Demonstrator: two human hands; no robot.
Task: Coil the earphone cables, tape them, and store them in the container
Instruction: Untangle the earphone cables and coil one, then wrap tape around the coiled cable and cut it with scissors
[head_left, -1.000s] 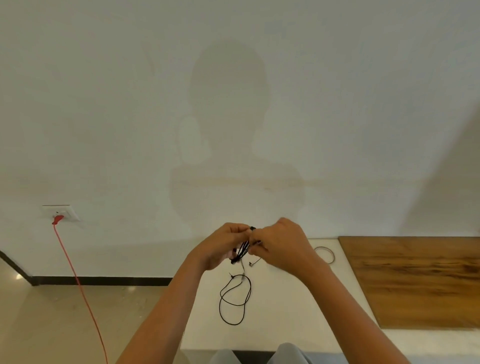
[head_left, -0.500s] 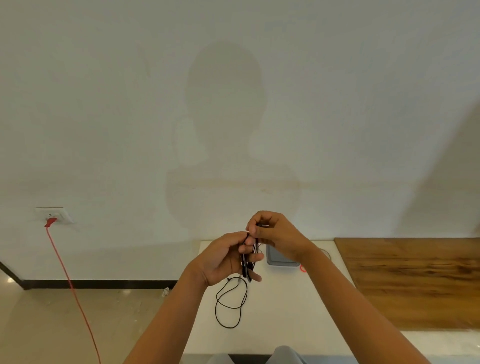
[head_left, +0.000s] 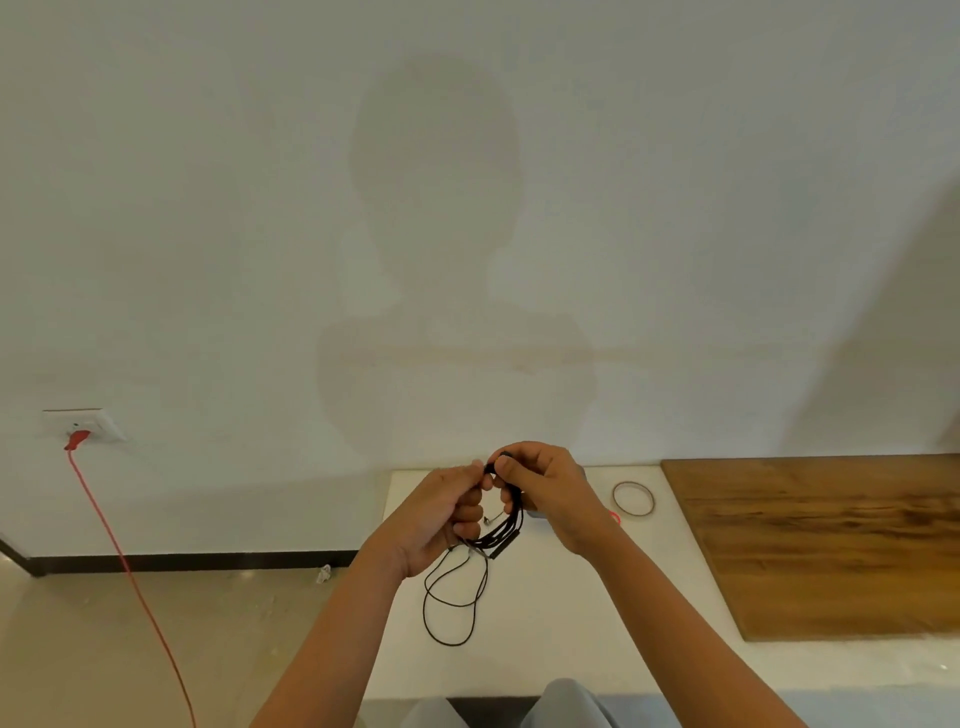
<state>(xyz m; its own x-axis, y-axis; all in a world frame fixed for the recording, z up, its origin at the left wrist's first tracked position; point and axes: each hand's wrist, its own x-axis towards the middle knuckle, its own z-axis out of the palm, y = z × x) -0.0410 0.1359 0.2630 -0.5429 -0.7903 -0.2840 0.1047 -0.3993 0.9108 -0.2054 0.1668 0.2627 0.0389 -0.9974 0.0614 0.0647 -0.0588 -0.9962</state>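
A black earphone cable (head_left: 497, 532) is partly wound into several loops held between both hands above the white table (head_left: 561, 623). My left hand (head_left: 439, 512) grips the lower left side of the coil. My right hand (head_left: 545, 488) pinches the top of the coil with thumb and fingers. The loose end of the cable (head_left: 452, 608) hangs down and lies in a loop on the table. A roll of clear tape (head_left: 632, 499) lies flat to the right of my right hand. A grey container edge (head_left: 535, 514) peeks out under my right hand, mostly hidden.
A wooden board (head_left: 831, 540) covers the right part of the table. A red cord (head_left: 130, 571) runs from a wall socket (head_left: 83, 426) down across the floor at left. A small red item (head_left: 615, 516) lies by my right wrist. My knees show at the bottom edge.
My right hand has swung from above the coil to its right side, bringing another turn of cable round. The coil now hangs wider between the hands. The tape roll has come back into view.
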